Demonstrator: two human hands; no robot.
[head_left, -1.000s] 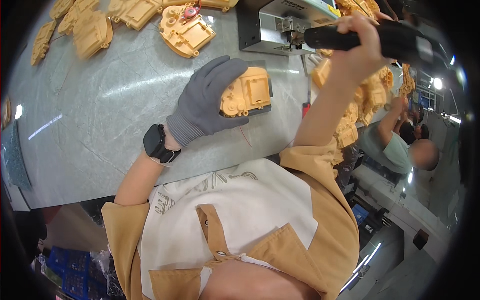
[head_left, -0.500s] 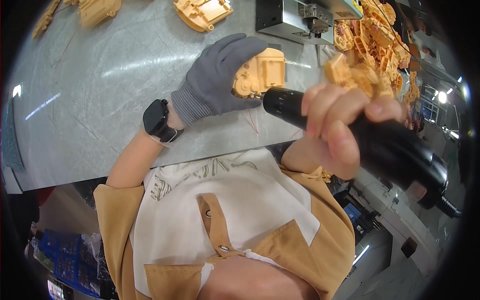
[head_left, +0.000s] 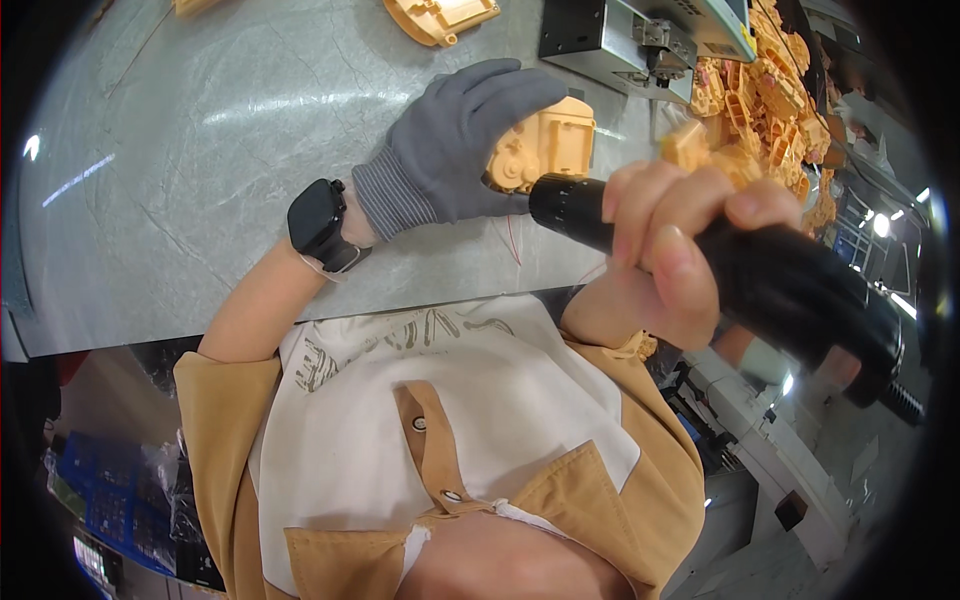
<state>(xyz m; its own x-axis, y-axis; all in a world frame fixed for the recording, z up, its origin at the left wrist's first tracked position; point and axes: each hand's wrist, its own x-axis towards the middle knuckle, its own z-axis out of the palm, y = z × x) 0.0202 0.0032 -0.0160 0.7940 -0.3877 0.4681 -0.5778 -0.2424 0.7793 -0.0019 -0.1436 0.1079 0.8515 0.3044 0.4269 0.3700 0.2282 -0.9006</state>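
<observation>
— Grey knit glove on my left hand (head_left: 455, 140): it is wrapped over the orange housing (head_left: 545, 150), fingers curled across the top and far side, pressing it to the table (head_left: 180, 170). What do you see on the right?

— Bare right hand (head_left: 670, 250), fingers closed tight round the black driver (head_left: 740, 280). The driver lies nearly level, its front end just at the near edge of the housing, its thick body running off to the right and toward me.

— Is the tip touching the housing?

— Cannot tell; the driver's round nose hides the tip. They are at least just beside each other.

— Where does the housing sit on the table?

— Toward the right side, near the front edge, close to my chest. Thin red wires (head_left: 512, 240) trail from it toward the near edge.

— And around it?

— Far behind it stands a grey metal machine (head_left: 610, 40). To the right of that is a heap of orange parts (head_left: 770, 110). Another orange shell (head_left: 440, 18) lies at the far edge, well apart from the housing.

— Anything on the wrist?

— Black watch (head_left: 318, 222) on my left wrist, just behind the glove cuff. A white apron (head_left: 450, 400) over a tan shirt fills the near part of the view.
</observation>
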